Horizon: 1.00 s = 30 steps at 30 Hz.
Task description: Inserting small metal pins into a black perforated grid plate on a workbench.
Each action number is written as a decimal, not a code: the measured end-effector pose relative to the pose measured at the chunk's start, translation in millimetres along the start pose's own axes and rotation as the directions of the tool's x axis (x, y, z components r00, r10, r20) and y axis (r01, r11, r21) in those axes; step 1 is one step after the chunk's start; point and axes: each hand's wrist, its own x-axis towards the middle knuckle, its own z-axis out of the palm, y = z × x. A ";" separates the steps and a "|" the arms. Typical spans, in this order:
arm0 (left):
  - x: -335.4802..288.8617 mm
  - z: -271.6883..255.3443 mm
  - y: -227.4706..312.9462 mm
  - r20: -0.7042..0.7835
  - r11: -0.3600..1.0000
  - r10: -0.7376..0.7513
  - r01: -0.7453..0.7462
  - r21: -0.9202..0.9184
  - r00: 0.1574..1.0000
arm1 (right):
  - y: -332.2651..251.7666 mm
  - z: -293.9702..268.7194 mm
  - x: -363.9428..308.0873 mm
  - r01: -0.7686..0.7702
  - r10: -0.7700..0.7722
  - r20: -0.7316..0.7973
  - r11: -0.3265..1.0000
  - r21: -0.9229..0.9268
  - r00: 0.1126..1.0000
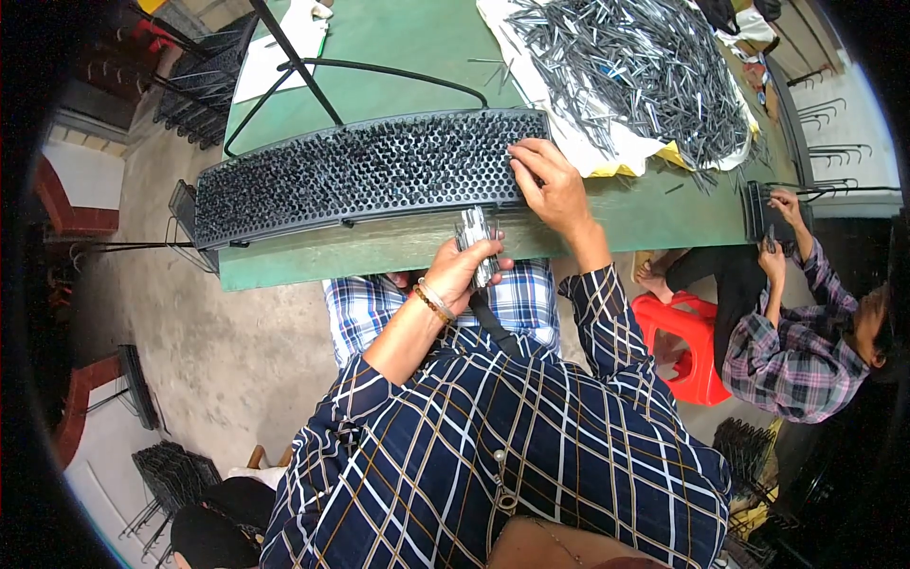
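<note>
A long black rack [483, 169] full of round holes lies across the green table, its left and middle holes packed with short dark pieces. Toward its right end, more bare holes show. My right hand [559, 190] is over that end, thumb and fingers drawn together at the holes; whatever they pinch is too small to make out. Just below the rack's front edge, my left hand [460, 267] is wrapped round a bundle of thin shiny dark sticks [477, 232]. A large heap of similar sticks [635, 71] lies on a white and yellow sack [614, 169] at the far right.
A black metal bar frame [398, 71] rises behind the rack on the green table [398, 33]. At the right, another person [796, 351] handles a dark rack [758, 211] near a red stool [697, 346]. Stacked dark racks [199, 90] stand far left.
</note>
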 end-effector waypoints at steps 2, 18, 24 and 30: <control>-0.9 -0.9 0.5 -0.007 1.000 0.000 0.000 0.001 1.000 | -1.8 2.3 -0.6 0.011 -0.011 0.006 0.999 -0.045 1.000; -0.3 2.0 0.5 0.021 1.000 -0.003 0.002 0.018 1.000 | -6.7 9.9 -1.3 -0.154 0.160 -0.098 0.986 0.065 0.982; -0.1 1.4 0.3 0.033 1.000 -0.009 0.009 -0.004 0.999 | -11.9 7.6 -0.5 -0.178 0.177 -0.063 0.984 -0.021 0.982; -0.2 0.6 1.6 0.036 0.999 -0.017 0.018 -0.030 0.999 | -16.0 6.0 -5.0 -0.195 0.203 0.001 0.942 -0.274 0.979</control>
